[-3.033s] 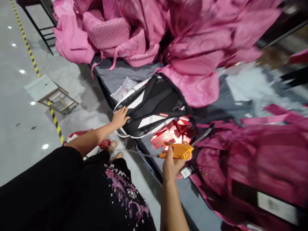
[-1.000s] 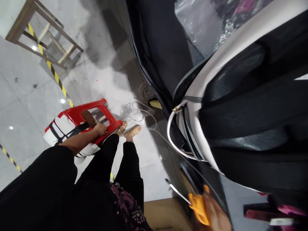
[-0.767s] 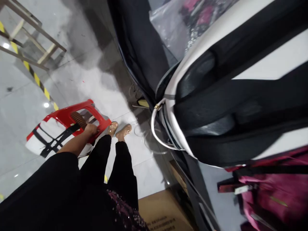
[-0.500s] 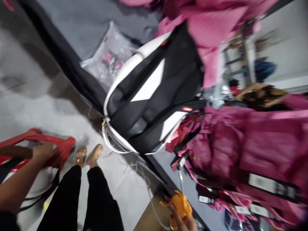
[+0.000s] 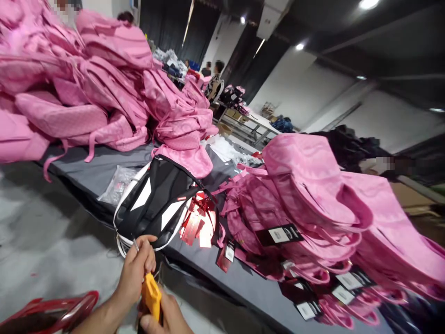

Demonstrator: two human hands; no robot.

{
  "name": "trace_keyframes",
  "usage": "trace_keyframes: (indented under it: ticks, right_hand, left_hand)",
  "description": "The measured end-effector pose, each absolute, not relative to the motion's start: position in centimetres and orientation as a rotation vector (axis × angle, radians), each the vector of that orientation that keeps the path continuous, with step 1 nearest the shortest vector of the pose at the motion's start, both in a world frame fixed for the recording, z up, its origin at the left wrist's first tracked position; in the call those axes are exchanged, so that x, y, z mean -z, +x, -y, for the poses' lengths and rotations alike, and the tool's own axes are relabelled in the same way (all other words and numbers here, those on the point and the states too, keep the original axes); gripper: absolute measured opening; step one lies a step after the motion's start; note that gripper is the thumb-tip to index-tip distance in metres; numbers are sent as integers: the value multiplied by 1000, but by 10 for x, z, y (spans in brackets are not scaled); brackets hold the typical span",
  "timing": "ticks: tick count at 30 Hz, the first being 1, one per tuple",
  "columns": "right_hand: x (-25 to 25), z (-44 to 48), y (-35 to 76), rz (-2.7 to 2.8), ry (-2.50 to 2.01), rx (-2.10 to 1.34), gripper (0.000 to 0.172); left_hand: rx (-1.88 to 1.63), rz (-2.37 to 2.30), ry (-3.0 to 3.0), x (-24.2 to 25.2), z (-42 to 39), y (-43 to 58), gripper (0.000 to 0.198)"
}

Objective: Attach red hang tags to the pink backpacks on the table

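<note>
My right hand (image 5: 166, 319) sits at the bottom edge, closed around the handle of an orange tagging gun (image 5: 152, 293). My left hand (image 5: 135, 271) is closed in a pinch at the gun's front end, by its thin metal needle (image 5: 134, 244). Just beyond the hands, a black and white backpack (image 5: 153, 204) lies at the near edge of the grey table (image 5: 93, 164). A bunch of shiny red hang tags (image 5: 196, 221) lies against the backpack's right side.
Pink backpacks are heaped at the left (image 5: 86, 93) and stacked with black tags at the right (image 5: 313, 208). A clear plastic bag (image 5: 117, 184) lies left of the black backpack. A red stool (image 5: 52, 311) stands on the floor at bottom left. People (image 5: 215, 79) stand far behind.
My left hand has let go of the red stool and come up to the tagging gun. The view has swung up from the floor to the table and room.
</note>
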State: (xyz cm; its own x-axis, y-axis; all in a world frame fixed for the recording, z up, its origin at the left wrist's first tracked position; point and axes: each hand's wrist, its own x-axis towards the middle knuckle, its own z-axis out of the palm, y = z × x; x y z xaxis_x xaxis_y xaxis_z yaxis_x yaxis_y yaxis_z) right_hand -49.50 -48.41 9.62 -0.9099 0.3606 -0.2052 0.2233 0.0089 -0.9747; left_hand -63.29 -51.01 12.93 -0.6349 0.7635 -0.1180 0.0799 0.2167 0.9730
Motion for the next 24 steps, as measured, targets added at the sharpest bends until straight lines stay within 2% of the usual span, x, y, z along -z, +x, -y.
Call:
trace_keyframes:
  ticks: [2, 4, 6, 8, 11, 13, 15, 20, 24]
  right_hand:
    - [-107, 468, -503, 1936, -491, -2264, 79]
    - [-118, 439, -503, 1750, -478, -2398, 74]
    - [-130, 395, -498, 1755, -549, -2347, 64]
    - [-142, 341, -492, 1933, -648, -2115, 59]
    - [-160, 269, -494, 2237, -685, -1919, 58]
    - [-167, 241, -502, 2444, -637, -1856, 54]
    - [-170, 225, -515, 2605, -593, -1810, 52]
    - [-171, 187, -569, 2822, -615, -1763, 56]
    - [-178, 151, -627, 2952, -730, -1369, 53]
  left_hand:
    - [-1934, -1536, 301, -155, 487, -641, 36]
    - [-2004, -1367, 237, -160, 472, -655, 46]
    - [-1929, -1566, 437, -146, 463, -670, 58]
    - [-1752, -2080, 639, -120, 457, -688, 63]
    - [-1083, -2853, 723, -78, 447, -714, 71]
    - [-679, -2976, 714, -57, 437, -729, 70]
    - [-543, -2947, 724, -47, 429, -739, 61]
    - [-686, -2911, 690, -52, 428, -746, 48]
    - [-1350, -2409, 331, -62, 441, -762, 37]
